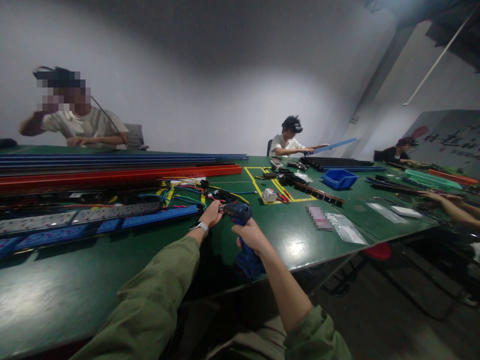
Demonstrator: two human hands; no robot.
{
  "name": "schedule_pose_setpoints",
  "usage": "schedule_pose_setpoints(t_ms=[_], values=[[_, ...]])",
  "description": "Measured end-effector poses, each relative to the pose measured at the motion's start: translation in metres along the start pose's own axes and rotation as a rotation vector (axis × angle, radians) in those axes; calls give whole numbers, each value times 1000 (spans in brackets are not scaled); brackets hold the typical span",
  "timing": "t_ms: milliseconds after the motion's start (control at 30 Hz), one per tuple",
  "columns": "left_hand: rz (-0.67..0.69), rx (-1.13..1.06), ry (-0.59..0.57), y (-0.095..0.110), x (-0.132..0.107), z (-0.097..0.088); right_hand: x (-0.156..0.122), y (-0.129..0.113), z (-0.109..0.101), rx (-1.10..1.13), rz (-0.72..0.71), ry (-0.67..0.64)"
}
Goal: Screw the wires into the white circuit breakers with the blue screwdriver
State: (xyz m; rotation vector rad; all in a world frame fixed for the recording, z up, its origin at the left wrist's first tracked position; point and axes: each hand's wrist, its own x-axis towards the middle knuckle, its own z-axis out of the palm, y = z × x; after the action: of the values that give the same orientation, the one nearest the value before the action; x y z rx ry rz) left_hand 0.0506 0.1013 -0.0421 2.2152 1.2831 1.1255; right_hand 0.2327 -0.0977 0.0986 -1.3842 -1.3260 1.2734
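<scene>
My right hand [253,236] is wrapped round the handle of a blue cordless drill [240,212]; the drill's front end points left, and its battery base hangs low by the table's near edge. Right at that front end is my left hand [211,215], with its fingers closed; what they pinch, if anything, is hidden. To the left lies a long power strip with blue socket blocks [161,217], close to my left hand. Loose yellow, green and blue wires [187,196] spread just beyond it.
Orange rails [180,173] lie across the green table [123,290]. A white block [269,195] sits inside yellow tape marks. Farther right are a blue bin [339,179] and plastic bags [347,229]. Other people sit across the table; another person's arms [446,205] reach in from the right.
</scene>
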Motion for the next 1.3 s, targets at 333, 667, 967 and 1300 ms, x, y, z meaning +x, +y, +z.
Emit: schedule_pose_setpoints(t_ms=[333,667,967,1300], values=[[2,11,0,2,0,-1,4,5,-1,10,-37,-18],[5,13,-1,-1,1,-1,1,1,0,11,-1,-7],[4,-32,4,2,1,-2,3,2,0,21,0,-8],[10,20,-1,-1,1,0,1,2,0,27,-18,1]])
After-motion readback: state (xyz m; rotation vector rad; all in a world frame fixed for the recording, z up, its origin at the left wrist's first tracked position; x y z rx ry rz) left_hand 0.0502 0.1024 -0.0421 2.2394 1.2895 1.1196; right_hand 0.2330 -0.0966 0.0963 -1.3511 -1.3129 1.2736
